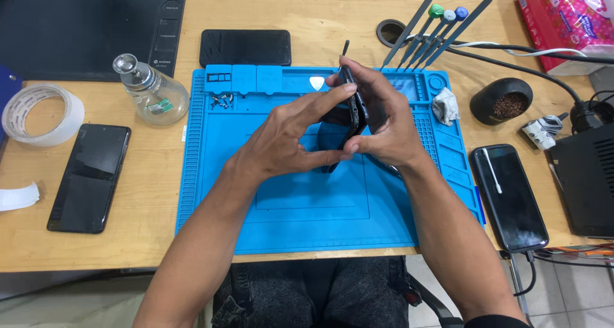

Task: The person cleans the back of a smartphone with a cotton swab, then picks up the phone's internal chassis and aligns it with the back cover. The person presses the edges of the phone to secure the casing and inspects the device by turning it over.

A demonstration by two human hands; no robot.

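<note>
Both my hands hold a black smartphone [355, 110] on its edge above the blue repair mat [294, 206]. My left hand [288, 136] pinches it from the left, thumb below and forefinger on top. My right hand [384, 120] grips it from the right and also holds a thin black pry tool [345, 48] that sticks up past the phone's top. The phone's face is hidden by my fingers. Small screws [222, 100] lie in a tray section at the mat's upper left, and a white pick [316, 82] lies in the top row.
On the wooden desk [153, 238] lie three more black phones [89, 178] [245, 47] [509, 197], the right one with a cotton swab on it. A glass bottle [150, 91], tape roll [41, 115], screwdrivers [435, 31], black cup [502, 101], cables and a tissue pack [569, 21] surround the mat.
</note>
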